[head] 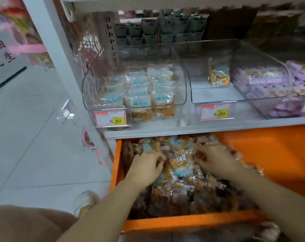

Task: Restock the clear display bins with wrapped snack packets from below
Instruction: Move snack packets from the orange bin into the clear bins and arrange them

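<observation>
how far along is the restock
Done: the left bin is roughly half filled with blue-label packets, the right bin well stocked with purple packets. In hand: left hand and right hand both grip loose packets in the orange drawer. Left: the middle bin holds only one packet.

Soft, even indoor light, no hard shadows. Glare on clear bins (183, 75). Motion blur throughout, worst on upper shelf packs (165, 27). Wide-angle bending at edges.

Fingers (159, 159) half-hidden among packets (181, 165); upper shelf (165, 27) blurred.
</observation>
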A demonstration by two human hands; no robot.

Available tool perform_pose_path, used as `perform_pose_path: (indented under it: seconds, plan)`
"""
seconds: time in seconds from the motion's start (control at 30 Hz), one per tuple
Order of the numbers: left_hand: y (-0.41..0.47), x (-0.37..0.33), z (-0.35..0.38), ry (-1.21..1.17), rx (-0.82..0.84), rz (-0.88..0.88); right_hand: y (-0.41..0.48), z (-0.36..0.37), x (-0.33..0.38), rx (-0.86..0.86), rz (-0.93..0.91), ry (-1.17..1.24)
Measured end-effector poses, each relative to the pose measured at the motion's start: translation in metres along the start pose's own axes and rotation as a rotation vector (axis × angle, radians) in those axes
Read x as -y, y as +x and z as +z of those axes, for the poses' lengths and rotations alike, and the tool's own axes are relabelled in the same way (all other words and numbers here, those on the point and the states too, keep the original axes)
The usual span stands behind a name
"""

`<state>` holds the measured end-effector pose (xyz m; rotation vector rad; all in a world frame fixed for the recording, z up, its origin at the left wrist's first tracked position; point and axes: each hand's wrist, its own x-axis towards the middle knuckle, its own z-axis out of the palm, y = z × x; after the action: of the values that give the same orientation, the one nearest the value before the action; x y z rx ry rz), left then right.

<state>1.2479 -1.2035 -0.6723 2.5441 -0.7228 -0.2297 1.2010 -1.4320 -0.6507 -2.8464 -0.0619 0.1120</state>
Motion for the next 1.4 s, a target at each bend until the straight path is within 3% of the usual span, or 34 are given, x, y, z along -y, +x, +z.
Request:
perform_pose_path:
  seconds: [0.07, 0.17, 0.33, 0.47, 0.57, 0.7, 0.77, 0.93, 1.03, 1.17, 1.3, 1.4]
  plan:
    - [0.005, 0.009, 0.025, -0.068, 0.096, -0.154, 0.000, 0.014, -0.019, 0.127, 0.095, 0.002]
    - [0.016, 0.019, 0.043, 0.032, 0.273, -0.322, 0.003, 0.028, -0.039, 0.298, 0.213, -0.005]
    - [0.038, 0.029, 0.045, 0.016, 0.388, -0.472, 0.026, 0.041, -0.062, 0.305, 0.394, -0.008]
    - [0.042, 0.025, 0.058, -0.032, 0.516, -0.441, 0.038, 0.048, -0.074, 0.421, 0.409, -0.170]
    - [0.044, 0.025, 0.072, -0.002, 0.562, -0.373, 0.045, 0.061, -0.089, 0.472, 0.426, -0.079]
    - [0.047, 0.021, 0.085, 0.042, 0.611, -0.311, 0.048, 0.066, -0.106, 0.246, 0.575, 0.380]
    - [0.049, 0.017, 0.089, 0.015, 0.614, -0.303, 0.051, 0.067, -0.110, 0.153, 0.608, 0.477]
    - [0.045, 0.000, 0.089, 0.086, 0.793, -0.314, 0.055, 0.074, -0.117, 0.182, 0.662, 0.397]
    - [0.045, 0.001, 0.086, 0.128, 0.851, -0.291, 0.054, 0.077, -0.126, 0.278, 0.623, 0.350]
    - [0.046, 0.003, 0.084, 0.161, 0.945, -0.249, 0.053, 0.077, -0.127, 0.286, 0.573, 0.255]
    - [0.043, -0.002, 0.087, 0.229, 0.895, -0.204, 0.057, 0.085, -0.116, 0.326, 0.552, 0.183]
    - [0.044, -0.001, 0.089, 0.242, 0.814, -0.185, 0.057, 0.087, -0.113, 0.318, 0.507, 0.290]
